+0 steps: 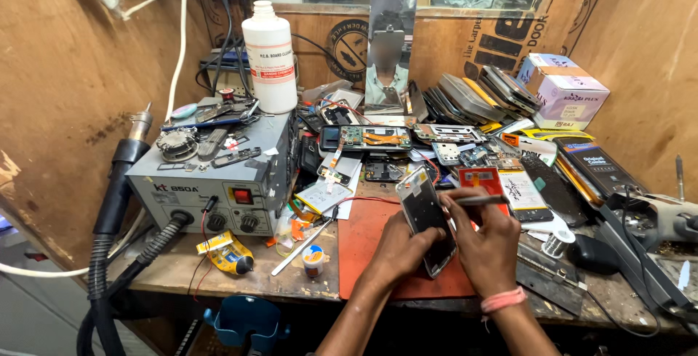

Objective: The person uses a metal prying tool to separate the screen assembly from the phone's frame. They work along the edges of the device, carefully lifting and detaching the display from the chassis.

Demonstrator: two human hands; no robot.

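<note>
My left hand (398, 243) holds a phone frame (425, 216) tilted up over a red work mat (361, 243), gripping its lower left edge. My right hand (486, 243) wraps the phone's right side and holds a thin metal tool (480, 200) that points left across the phone's top. A pink band sits on my right wrist. An opened phone with an exposed circuit board (367, 138) lies farther back on the bench.
A grey hot-air station (218, 174) with its black hose (116, 196) stands at left, a white bottle (270, 58) on top. Stacked phones and parts (472, 98), boxes (563, 90), a solder spool (558, 243) and a yellow glue tube (227, 254) crowd the wooden bench.
</note>
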